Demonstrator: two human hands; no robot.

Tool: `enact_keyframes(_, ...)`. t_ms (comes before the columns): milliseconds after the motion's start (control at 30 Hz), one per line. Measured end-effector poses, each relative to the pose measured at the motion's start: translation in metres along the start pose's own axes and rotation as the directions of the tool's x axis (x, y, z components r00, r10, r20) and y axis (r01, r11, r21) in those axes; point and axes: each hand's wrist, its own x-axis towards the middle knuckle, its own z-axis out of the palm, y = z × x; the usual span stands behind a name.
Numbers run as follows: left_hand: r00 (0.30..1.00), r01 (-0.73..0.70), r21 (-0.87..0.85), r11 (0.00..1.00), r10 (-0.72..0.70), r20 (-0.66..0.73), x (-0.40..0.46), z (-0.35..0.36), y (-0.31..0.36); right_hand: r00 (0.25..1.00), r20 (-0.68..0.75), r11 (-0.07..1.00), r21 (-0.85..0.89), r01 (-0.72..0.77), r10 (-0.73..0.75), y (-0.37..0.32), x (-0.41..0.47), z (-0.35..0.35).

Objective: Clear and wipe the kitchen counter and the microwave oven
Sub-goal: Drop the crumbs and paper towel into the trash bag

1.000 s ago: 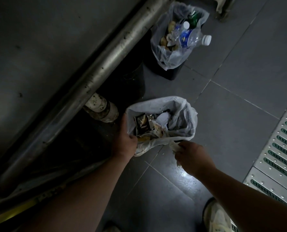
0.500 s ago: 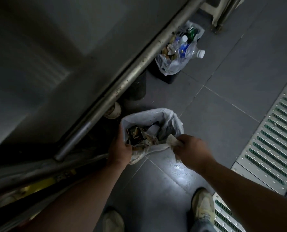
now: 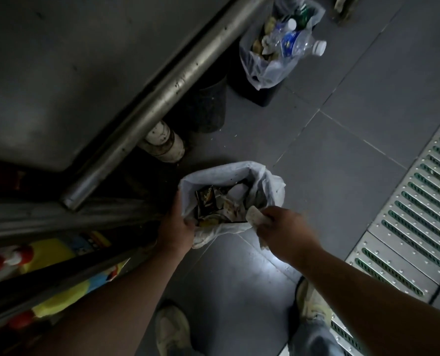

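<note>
Two lined bins (image 3: 262, 186) of rubbish, left hand (image 3: 177, 227) gripping liner, right hand (image 3: 285, 227) pinching scrap (image 3: 253, 214)

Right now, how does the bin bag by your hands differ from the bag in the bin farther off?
The near bag is white and opaque; the far bag is clear.
The near bag holds wrappers and crumpled paper below its rim; the far bag is heaped, with a plastic bottle sticking out over its edge.
The left hand grips the near bag's rim; nothing touches the far bag.
Both stand on the grey tiled floor beside the steel counter.
</note>
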Motion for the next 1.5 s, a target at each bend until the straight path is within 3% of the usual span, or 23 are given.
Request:
enact_keyframes(167, 0.999, -0.011, 0.088, 0.996, 0.014, -0.035, -0.009, 0.012, -0.008, 1.0, 0.002, 1.0, -0.014, -0.022, 0.022, 0.016, -0.002, 0.022)
enact_keyframes(333, 0.985, 0.161, 0.127, 0.979, -0.166, 0.037, -0.001, 0.021, -0.009, 0.999, 0.016, 0.999, -0.03, -0.037, 0.037, 0.025, -0.003, 0.029)
enact_keyframes(867, 0.992, 0.017, 0.111, 0.994, -0.031, 0.125, -0.009, -0.001, 0.004, 0.999, -0.018, 0.999, -0.017, -0.042, 0.042, 0.02, -0.014, -0.008)
enact_keyframes(967, 0.99, -0.069, 0.083, 0.994, 0.058, 0.128, -0.02, -0.013, 0.016, 0.999, -0.042, 0.998, -0.067, -0.009, 0.006, 0.012, -0.019, -0.024)
enact_keyframes(1067, 0.983, -0.136, 0.065, 0.988, 0.127, 0.13, -0.04, -0.026, 0.034, 0.998, -0.066, 1.0, 0.015, -0.009, 0.01, -0.001, -0.03, -0.042)
enact_keyframes(1500, 0.993, -0.066, -0.002, 0.998, 0.066, 0.1, -0.103, -0.131, 0.099, 0.987, -0.158, 0.997, 0.075, 0.012, 0.0, -0.08, -0.107, -0.113)
